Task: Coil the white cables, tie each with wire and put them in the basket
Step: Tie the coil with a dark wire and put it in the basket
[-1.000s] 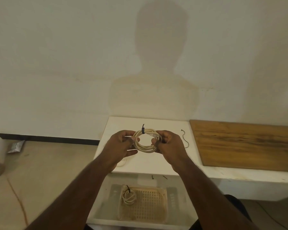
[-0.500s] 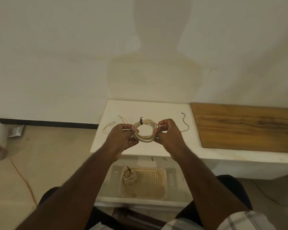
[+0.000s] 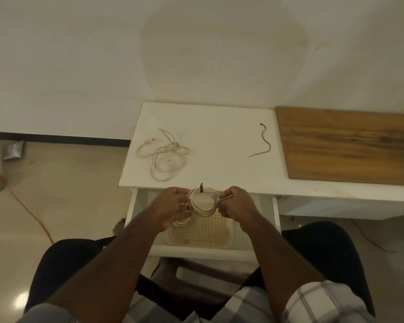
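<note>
Left hand [image 3: 173, 206] and right hand [image 3: 237, 202] each pinch opposite side of coiled white cable [image 3: 203, 201] (black wire tie [image 3: 201, 186] on top), held above basket [image 3: 210, 231] in open drawer [image 3: 203, 251]. Loose cable [image 3: 161, 155] and spare wire [image 3: 264, 141] lie on tabletop [image 3: 219, 136].

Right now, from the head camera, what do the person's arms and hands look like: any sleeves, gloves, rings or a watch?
Both forearms are bare up to the bottom of the frame: no sleeves, gloves or watch visible. The left hand and right hand show no rings that I can make out. A light checked garment with thin dark lines shows at the bottom edge, over dark trousers.
</note>
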